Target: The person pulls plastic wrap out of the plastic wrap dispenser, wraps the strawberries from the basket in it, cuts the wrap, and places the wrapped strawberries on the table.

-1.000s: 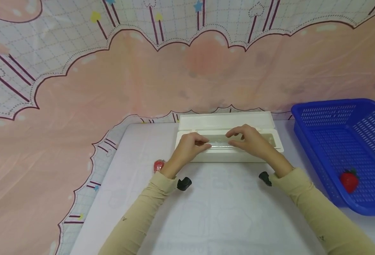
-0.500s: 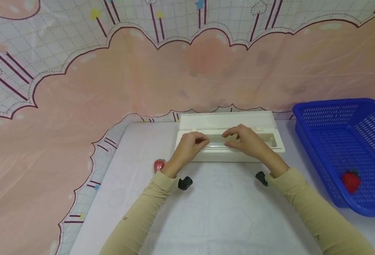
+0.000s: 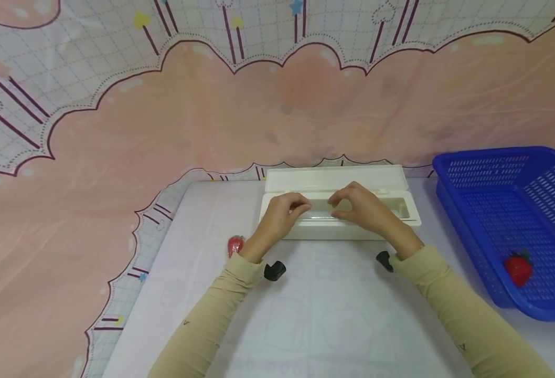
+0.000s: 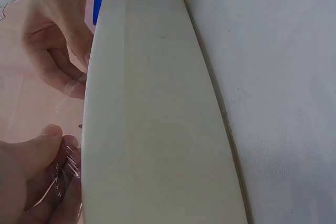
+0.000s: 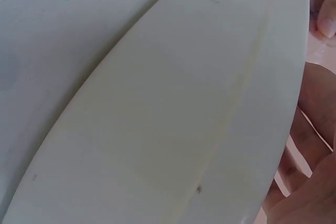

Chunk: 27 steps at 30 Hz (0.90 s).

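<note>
Both hands were at the open white dispenser box [image 3: 339, 210] on the table [image 3: 306, 315], and between them lay the clear plastic film [image 4: 65, 169]. The left hand [image 3: 279, 215] had its thumb and fingers curled and pinched the film edge, as the left wrist view showed. The right hand [image 3: 364, 209] was just to its right, also curled over the trough; its fingertips seemed to pinch the same film. Compared with one second before, the two hands had moved a little closer together and slightly toward the far side of the box, and the shiny stretched strip seen earlier was now less visible. This probably meant the film edge was gathered and gripped, ready for pulling. A red strawberry [image 3: 235, 245] lay near the left wrist, another strawberry [image 3: 517, 266] in the blue basket [image 3: 466, 220] well to the right of the right hand.
</note>
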Motion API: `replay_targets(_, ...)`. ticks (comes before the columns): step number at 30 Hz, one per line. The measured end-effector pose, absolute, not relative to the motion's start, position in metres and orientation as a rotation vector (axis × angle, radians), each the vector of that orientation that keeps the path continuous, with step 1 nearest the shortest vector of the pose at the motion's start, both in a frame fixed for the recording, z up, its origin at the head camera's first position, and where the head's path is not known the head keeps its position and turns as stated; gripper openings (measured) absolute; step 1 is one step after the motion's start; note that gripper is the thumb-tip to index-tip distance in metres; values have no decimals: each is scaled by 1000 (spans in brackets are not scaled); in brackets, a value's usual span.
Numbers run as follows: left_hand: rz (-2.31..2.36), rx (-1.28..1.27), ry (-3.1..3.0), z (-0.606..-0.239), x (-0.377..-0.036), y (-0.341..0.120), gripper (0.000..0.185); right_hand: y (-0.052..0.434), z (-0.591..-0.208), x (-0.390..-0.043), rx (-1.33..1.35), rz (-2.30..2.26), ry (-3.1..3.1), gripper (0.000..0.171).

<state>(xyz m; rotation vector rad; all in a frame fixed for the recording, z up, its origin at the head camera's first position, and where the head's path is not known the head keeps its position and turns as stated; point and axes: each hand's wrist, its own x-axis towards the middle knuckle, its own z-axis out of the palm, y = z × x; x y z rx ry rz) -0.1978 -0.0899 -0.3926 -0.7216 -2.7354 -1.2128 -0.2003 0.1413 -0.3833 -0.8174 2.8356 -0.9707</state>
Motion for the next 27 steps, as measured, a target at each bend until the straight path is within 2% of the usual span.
replay_targets(8, -1324, -705, -2702, -393, -201, -92, 13, 153, -386, -201, -859, -893, 2877, 5)
replay_targets(14, -1319, -714, -2717, -393, -202, -94, 13, 166, -387, -201, -871, -829, 2898, 12)
replay_targets(27, -1342, -774, -2782, -394, -204, -98, 18, 185, -384, -199, -817, -765, 2954, 13)
